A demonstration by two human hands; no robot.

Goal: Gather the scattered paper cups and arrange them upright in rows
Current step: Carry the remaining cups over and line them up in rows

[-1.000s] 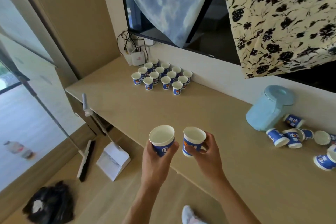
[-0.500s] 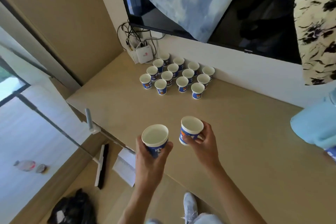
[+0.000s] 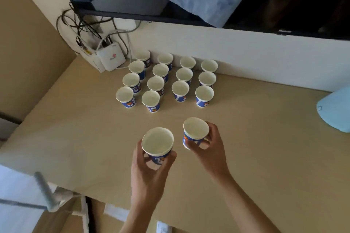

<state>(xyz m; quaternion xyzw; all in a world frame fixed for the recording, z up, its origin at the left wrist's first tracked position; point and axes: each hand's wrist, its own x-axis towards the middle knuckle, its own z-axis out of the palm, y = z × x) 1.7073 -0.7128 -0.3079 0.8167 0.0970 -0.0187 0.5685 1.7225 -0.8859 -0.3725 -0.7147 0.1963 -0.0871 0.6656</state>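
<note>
So the two paper cups in play are both up off the table (image 3: 265, 138), mouths up: the left hand (image 3: 149, 174) has its fingers and thumb wrapped around one cup (image 3: 157, 141), and the right hand (image 3: 210, 153) pinches the other cup (image 3: 196, 130) low on its side. Both have blue print with white and orange marks (way too blurry to read).

Beyond them, fourteen upright cups (image 3: 180, 88) stand in rows; the two left columns are four deep and the two right ones three deep, with the back row close to the wall. Bare tabletop lies between the held cups and the nearest row.

A white box (image 3: 111, 58) with a small pink logo leans in the back-left corner, cables above it. A light blue container (image 3: 333, 111) sits at the right edge, well apart.
</note>
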